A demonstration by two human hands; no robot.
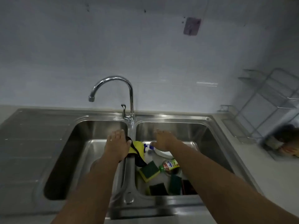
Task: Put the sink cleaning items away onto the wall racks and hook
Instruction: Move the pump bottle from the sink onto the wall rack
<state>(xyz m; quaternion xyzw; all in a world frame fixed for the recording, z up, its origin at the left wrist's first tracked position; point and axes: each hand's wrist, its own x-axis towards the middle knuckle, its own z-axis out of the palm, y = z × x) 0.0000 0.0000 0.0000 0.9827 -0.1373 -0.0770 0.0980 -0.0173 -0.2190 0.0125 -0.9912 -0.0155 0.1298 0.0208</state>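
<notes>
My left hand (116, 143) hovers palm down over the divider of the double steel sink (174, 118), fingers spread, just left of a yellow-and-black cloth (137, 148) draped on the divider. My right hand (165, 140) reaches over the right basin, fingers apart, above a white spray bottle with a blue nozzle (149, 146). Lower in that basin lie a yellow-green sponge (148, 170), a green dish-soap bottle (169, 164) on its side, and dark scouring pads (174, 182). Neither hand holds anything.
A chrome faucet (129, 94) rises behind the divider. A wire rack (265, 101) stands at the right on the counter by the wall. A pinkish adhesive pad (192, 26) sticks high on the tiled wall. The drainboard (32, 136) lies at the left.
</notes>
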